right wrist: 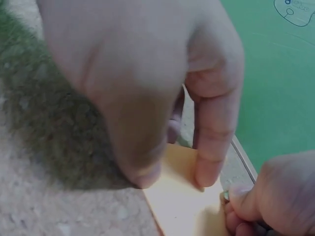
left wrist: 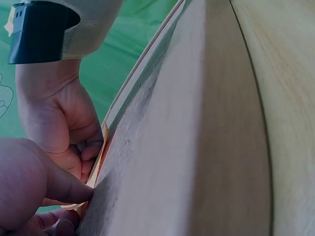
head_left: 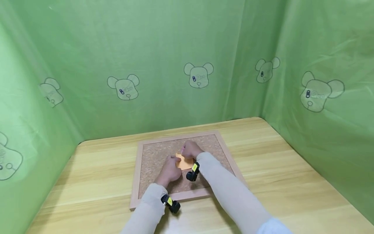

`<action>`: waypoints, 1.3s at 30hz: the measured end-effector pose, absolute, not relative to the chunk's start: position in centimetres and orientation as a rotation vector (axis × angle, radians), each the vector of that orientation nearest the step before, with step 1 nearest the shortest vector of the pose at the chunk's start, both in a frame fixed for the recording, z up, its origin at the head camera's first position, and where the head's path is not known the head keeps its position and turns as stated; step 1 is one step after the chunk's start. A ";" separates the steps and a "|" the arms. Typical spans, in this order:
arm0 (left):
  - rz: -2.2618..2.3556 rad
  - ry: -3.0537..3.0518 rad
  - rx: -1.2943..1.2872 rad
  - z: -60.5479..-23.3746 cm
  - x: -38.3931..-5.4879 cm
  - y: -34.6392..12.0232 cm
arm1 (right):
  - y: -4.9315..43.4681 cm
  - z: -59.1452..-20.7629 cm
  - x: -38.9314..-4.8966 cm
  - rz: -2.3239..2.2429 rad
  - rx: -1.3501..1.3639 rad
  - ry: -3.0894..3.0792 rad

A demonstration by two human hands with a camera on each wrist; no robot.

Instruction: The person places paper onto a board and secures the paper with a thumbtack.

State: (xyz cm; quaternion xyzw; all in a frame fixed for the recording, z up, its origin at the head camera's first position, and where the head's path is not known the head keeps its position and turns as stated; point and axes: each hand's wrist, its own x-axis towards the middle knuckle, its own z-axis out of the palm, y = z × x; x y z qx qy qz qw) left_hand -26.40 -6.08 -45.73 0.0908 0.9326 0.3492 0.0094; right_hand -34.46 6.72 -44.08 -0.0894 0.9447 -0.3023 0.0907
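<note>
An orange sheet of paper (head_left: 184, 163) lies on a wood-framed cork board (head_left: 155, 156). My left hand (head_left: 171, 169) is at its left side; in the right wrist view thumb and forefinger (right wrist: 209, 157) press on the sheet, spread apart. At the sheet's far edge is my right hand (head_left: 191, 149), fingers curled. In the right wrist view that right hand (right wrist: 280, 191) pinches a tiny green thing (right wrist: 226, 195), mostly hidden by the fingertips. The left wrist view shows the paper (left wrist: 101, 157) edge-on between the left hand (left wrist: 29, 184) and the right hand (left wrist: 64, 118), one edge lifted.
The cork board rests on a light wooden table (head_left: 280, 172), its raised frame (head_left: 135, 182) all around. Green curtains (head_left: 163, 107) with bear drawings stand behind and at both sides. Black wrist cameras (head_left: 193, 172) sit on both sleeves.
</note>
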 end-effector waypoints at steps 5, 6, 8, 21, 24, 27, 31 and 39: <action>1.092 2.915 0.304 -45.7 -26.5 -6.2 | 6.7 -43.6 -34.7 -0.885 -0.231 2.746; 1.092 2.914 0.306 -45.7 -26.5 -6.2 | 6.7 -43.5 -34.7 -0.879 -0.236 2.742; 1.093 2.912 0.305 -45.7 -26.5 -6.3 | 6.7 -43.3 -34.7 -0.862 -0.254 2.739; 1.097 2.929 0.345 -45.9 -26.3 -6.3 | 6.2 -43.2 -34.4 -0.796 -0.213 2.787; 1.096 2.922 0.327 -46.0 -26.5 -6.3 | 6.1 -43.2 -34.4 -0.774 -0.205 2.813; 1.105 2.917 0.306 -45.9 -26.5 -6.3 | 5.8 -43.2 -34.3 -0.742 -0.222 2.853; 1.127 2.905 0.292 -45.8 -26.4 -6.4 | 5.5 -43.2 -34.1 -0.713 -0.224 2.883; 1.130 2.913 0.314 -45.9 -26.3 -6.3 | 5.1 -43.1 -33.9 -0.572 -0.265 2.933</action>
